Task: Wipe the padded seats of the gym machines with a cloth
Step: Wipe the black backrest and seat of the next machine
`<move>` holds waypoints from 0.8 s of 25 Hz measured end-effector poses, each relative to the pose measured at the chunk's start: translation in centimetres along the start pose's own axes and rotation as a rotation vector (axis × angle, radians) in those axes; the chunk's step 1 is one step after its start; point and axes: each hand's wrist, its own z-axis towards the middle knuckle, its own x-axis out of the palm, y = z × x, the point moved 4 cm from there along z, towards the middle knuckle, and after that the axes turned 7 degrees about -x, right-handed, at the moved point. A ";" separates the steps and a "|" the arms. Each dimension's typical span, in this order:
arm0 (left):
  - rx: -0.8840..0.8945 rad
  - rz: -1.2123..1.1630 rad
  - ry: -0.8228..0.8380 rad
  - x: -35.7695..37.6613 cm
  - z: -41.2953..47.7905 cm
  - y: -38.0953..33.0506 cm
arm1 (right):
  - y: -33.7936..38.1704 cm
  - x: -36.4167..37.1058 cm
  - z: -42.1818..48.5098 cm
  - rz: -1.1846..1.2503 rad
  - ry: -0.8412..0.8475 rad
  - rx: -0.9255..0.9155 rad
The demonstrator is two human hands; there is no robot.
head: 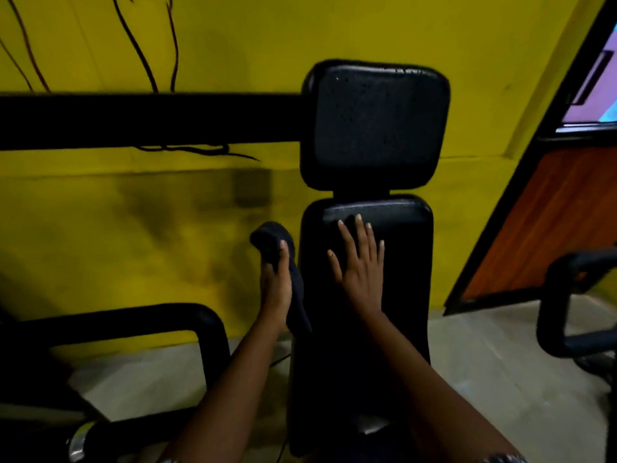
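Note:
A long black padded seat (397, 295) runs away from me toward a square black headrest pad (377, 125) that stands upright at its far end. My right hand (360, 265) lies flat on the upper part of the seat with the fingers spread and straight. Just left of the seat edge, my left hand (275, 282) grips a dark cloth (295, 289), which bunches above the fingers and hangs down beside the seat.
A thick black horizontal bar (150, 120) crosses in front of the yellow wall (133, 228). Black tubular frames stand at the lower left (207, 332) and far right (564, 295). A wooden door (547, 222) stands at the right. The floor (500, 379) is pale concrete.

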 end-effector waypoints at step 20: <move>-0.069 0.240 -0.118 2.1 5.5 10.5 | -3.7 5.8 1.6 -0.127 -0.268 -0.206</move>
